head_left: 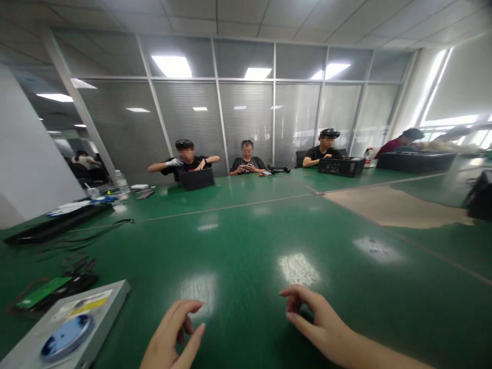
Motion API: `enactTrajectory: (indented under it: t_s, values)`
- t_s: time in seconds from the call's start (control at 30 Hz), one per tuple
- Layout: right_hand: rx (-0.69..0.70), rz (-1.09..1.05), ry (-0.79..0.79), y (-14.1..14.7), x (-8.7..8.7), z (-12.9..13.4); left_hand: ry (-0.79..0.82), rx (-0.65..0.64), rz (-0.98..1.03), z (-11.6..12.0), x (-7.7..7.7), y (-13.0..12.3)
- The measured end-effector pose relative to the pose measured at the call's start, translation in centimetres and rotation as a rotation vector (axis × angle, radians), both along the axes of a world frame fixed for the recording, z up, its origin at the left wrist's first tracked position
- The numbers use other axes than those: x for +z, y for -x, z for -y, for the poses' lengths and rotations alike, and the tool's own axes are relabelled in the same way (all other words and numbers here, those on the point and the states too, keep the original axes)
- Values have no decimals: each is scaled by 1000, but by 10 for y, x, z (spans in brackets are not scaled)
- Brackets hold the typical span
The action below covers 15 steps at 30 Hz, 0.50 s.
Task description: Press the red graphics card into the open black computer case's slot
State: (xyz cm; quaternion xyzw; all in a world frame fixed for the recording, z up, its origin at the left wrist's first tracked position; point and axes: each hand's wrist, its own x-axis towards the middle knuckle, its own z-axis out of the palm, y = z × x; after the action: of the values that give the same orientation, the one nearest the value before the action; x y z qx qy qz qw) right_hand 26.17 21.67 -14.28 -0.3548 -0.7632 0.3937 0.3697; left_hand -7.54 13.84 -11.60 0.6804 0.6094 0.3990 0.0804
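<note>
My left hand [173,335] hovers over the near edge of the green table [238,246], fingers curved and thumb apart, with nothing between them. To its right, my right hand [315,319] is held in much the same curled way, thumb and forefinger apart and holding nothing. Closest to my left hand is a grey metal optical drive [102,320] at the lower left. On top of that drive lies a round blue lid-like disc [67,337]. Behind it sit a green circuit board [44,292] and dark parts, partly blurred.
Black cables [103,228] and a long black panel [57,223] lie at the left. A brown sheet [395,205] covers part of the right side. Across the table, several people sit with black cases, including one dark computer case [341,166]. A clear bottle [122,183] stands far left.
</note>
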Motion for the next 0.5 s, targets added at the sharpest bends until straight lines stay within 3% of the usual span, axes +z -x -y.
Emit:
enactTrajectory:
  t_s: [0.3,0.5]
  values:
    - [-21,-9,36,11,7,7,4,28,29,6,4,10]
    - [-29,29,-8,18,6,12,10,-15,59,12,11,0]
